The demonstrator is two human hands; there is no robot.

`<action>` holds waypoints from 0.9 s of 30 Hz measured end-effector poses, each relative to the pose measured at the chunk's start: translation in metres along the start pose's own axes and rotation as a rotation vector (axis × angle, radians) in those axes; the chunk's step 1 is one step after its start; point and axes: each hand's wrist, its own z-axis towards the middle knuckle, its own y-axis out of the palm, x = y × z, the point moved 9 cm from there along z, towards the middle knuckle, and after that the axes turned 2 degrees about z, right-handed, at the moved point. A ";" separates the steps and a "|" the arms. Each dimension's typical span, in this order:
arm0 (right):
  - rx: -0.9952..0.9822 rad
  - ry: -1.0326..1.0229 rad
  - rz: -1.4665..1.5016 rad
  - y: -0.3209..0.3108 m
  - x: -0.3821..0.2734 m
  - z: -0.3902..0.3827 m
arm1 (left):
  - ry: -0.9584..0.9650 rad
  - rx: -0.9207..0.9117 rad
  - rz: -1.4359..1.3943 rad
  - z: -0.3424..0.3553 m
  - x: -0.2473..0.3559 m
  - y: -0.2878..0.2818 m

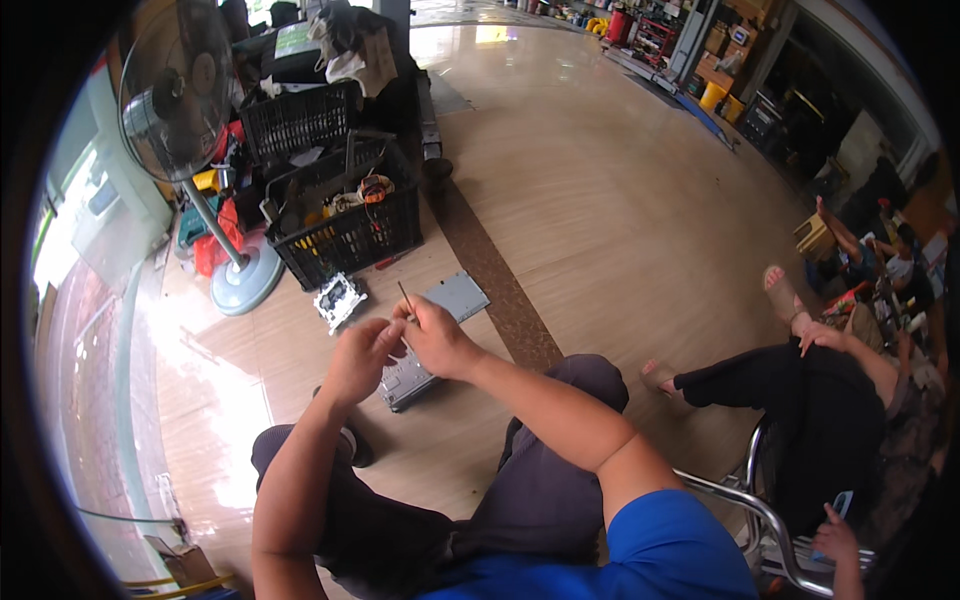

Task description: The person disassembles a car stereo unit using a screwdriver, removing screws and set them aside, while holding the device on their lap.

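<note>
My left hand (364,358) and my right hand (436,336) meet in front of my knees, fingertips close together. From the closed fingers of my right hand a thin dark rod (404,295) points up; its lower end is hidden. The fingers of my left hand are pinched, and whatever lies between them is too small to make out. Below the hands a silver metal box-shaped device (405,384) sits on the floor, partly covered by them. Just beyond lies a flat grey metal plate (462,296). A silver-white metal frame part (340,301) rests to the left.
A black plastic crate (345,240) with tools and loose parts stands ahead, beside a standing fan (247,275). Seated people, one in black trousers (820,430), are at the right near a metal chair armrest (765,515). A glass wall (100,330) runs along the left.
</note>
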 end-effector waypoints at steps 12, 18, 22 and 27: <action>-0.203 0.096 0.392 0.009 -0.003 -0.023 | -0.016 -0.124 -0.071 -0.019 0.003 0.005; -0.109 -0.140 -0.011 -0.003 -0.008 -0.008 | -0.035 -0.122 0.107 0.004 -0.022 -0.003; -0.096 0.010 0.105 -0.003 0.040 -0.006 | -0.034 -0.096 0.000 0.016 -0.042 0.008; -0.177 0.254 0.229 -0.005 0.080 -0.005 | -0.032 -0.070 0.078 0.029 -0.045 0.018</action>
